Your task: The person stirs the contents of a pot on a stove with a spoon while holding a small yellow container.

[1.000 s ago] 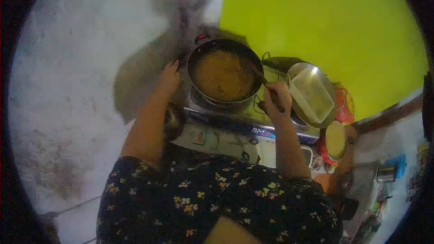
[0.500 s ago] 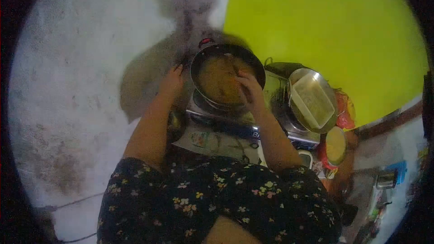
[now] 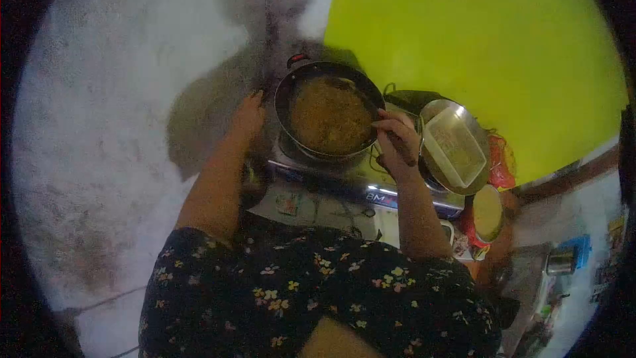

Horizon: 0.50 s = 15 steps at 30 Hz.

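Note:
A dark round pan (image 3: 285,122) with brown-orange food (image 3: 331,116) in it rests on a stove (image 3: 331,185). At the pan's right rim is my right hand (image 3: 399,140), its fingers bent together around something dark that I cannot make out. My left hand (image 3: 250,114) is to the left of the pan, near the wall; its fingers are dim and partly hidden, and what it touches is not clear. A red-marked handle (image 3: 297,59) sticks out at the pan's far side.
To the right, a metal pan (image 3: 458,107) holds a pale rectangular container (image 3: 456,146). Beyond are a red plastic bag (image 3: 501,162) and a round tub (image 3: 488,213). A grey wall (image 3: 119,113) stands left, a yellow-green wall (image 3: 477,40) behind.
My right hand has moved right, from over the food to the pan's right rim. More of the food shows. My left hand stays left of the pan.

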Tool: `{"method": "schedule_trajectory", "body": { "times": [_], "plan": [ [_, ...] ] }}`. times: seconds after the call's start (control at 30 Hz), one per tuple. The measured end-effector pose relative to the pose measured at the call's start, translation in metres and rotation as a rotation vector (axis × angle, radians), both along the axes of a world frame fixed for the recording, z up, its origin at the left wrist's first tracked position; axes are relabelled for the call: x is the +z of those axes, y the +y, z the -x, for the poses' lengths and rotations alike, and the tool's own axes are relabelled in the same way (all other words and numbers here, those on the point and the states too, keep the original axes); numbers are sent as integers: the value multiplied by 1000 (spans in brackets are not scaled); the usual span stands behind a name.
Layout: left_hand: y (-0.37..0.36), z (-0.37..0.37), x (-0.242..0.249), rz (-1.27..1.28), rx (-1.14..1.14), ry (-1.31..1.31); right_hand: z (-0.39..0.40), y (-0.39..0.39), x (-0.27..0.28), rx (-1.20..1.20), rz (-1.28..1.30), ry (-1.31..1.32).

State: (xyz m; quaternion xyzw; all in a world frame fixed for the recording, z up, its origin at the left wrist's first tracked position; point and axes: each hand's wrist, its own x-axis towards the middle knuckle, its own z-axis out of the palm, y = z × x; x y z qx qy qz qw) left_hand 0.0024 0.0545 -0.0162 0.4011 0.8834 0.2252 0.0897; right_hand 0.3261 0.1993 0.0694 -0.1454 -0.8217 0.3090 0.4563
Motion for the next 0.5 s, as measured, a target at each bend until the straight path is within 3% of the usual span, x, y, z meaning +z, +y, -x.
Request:
{"method": "schedule_trajectory", "body": {
  "times": [0.07, 0.17, 0.33, 0.5],
  "plan": [
    [-3, -6, 8, -30, 0, 1, -7, 3, 4, 14, -21, -31],
    [3, 12, -19, -81, -51, 58, -14, 1, 0, 54, 33, -68],
    [-1, -5, 11, 4, 5, -6, -13, -3, -9, 101, 9, -74],
    [-1, -2, 4, -20, 3, 2, 0, -3, -23, 100, 57, -51]
  ]
}}
